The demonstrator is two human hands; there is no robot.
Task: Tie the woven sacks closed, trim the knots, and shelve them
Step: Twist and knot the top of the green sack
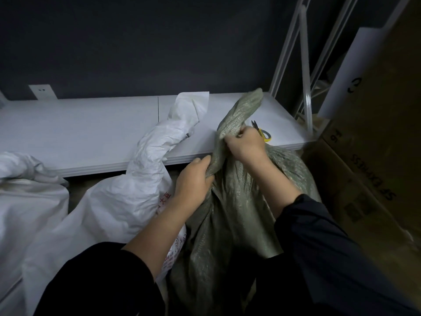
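A green woven sack point(230, 215) stands in front of me against the white shelf point(91, 131). Its mouth is gathered into a twisted neck that rises over the shelf edge. My left hand point(193, 176) grips the neck low down. My right hand point(245, 144) grips the neck just above it, fingers curled into the fabric. A white woven sack point(127, 201) with red print lies to the left, its open top draped onto the shelf. Small yellow-handled snips point(263, 132) lie on the shelf just behind my right hand.
Another white sack point(27, 201) sits at the far left. Brown cardboard boxes point(369, 160) are stacked close on the right. White metal shelf posts point(303, 69) rise at the shelf's right end. A dark wall with a white socket plate point(42, 91) backs the shelf.
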